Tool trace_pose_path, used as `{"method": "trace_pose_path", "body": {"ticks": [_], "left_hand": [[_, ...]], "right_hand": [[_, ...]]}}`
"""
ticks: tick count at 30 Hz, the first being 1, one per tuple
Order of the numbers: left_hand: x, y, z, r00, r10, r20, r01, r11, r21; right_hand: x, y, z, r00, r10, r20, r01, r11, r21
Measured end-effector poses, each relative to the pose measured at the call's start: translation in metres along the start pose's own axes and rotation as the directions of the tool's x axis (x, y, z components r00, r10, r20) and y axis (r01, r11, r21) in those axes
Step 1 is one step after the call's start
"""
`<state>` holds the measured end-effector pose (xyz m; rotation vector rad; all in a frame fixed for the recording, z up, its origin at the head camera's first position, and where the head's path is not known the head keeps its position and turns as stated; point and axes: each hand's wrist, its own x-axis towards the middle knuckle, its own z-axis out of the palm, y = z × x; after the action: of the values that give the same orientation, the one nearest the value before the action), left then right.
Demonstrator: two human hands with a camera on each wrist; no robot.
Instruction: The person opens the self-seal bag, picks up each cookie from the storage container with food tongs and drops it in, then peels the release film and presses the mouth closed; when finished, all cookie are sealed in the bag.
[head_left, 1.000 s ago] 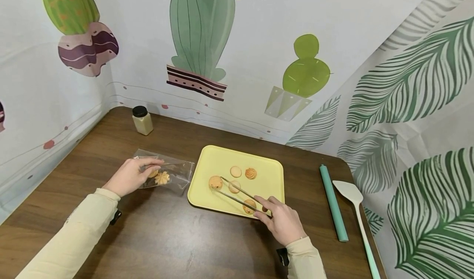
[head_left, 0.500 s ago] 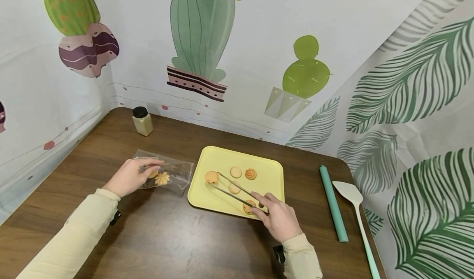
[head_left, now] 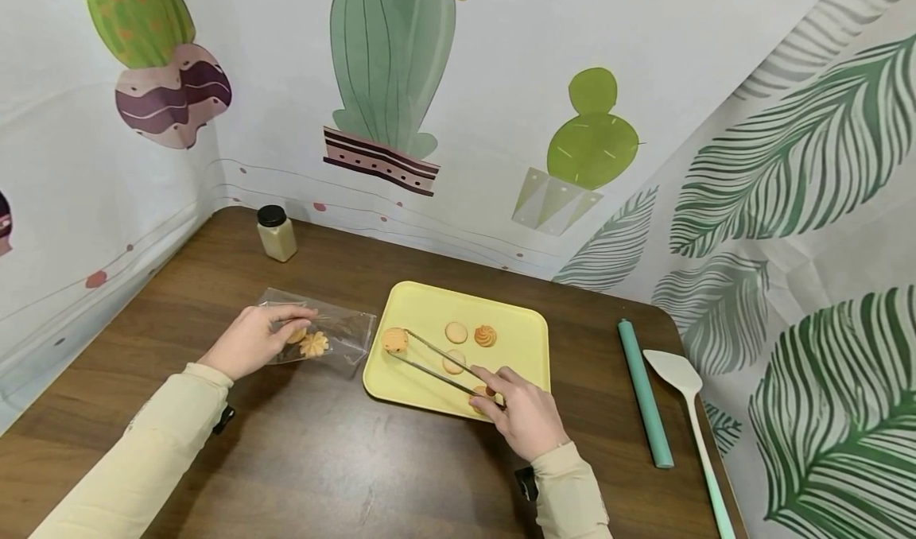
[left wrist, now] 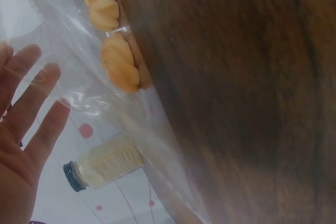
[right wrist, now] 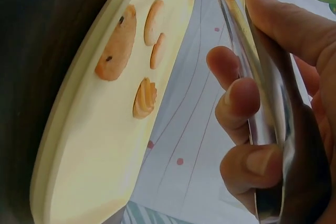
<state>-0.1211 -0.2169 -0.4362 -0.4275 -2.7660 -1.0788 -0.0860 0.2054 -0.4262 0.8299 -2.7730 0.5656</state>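
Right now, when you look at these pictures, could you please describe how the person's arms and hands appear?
Both the left hand and the right hand are bare, with no gloves visible. The left sleeve and right sleeve are long and pale cream. A small black device shows under the left wrist and right wrist; its details are too small to tell.

My right fingers (head_left: 491, 379) grip tongs (head_left: 438, 351), a cookie (head_left: 394, 340) between their tips. My left fingers (head_left: 288, 312) hold a clear bag (head_left: 351, 334).
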Motion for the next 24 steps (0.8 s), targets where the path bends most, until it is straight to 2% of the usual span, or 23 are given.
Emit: {"method": "trace_pose_path", "body": {"ticks": [9,24], "left_hand": [[0.0,0.0,-0.001,1.0,-0.012,0.01,0.012,1.0,0.001],[0.0,-0.001,-0.001,1.0,0.001,0.0,-0.001,1.0,0.003]], "right_hand": [[0.008,-0.006,0.004,0.999,-0.039,-0.019,0.04,0.999,0.003],[0.021,-0.019,0.014,0.999,-0.05,0.014,0.049,0.999,0.013]]}}
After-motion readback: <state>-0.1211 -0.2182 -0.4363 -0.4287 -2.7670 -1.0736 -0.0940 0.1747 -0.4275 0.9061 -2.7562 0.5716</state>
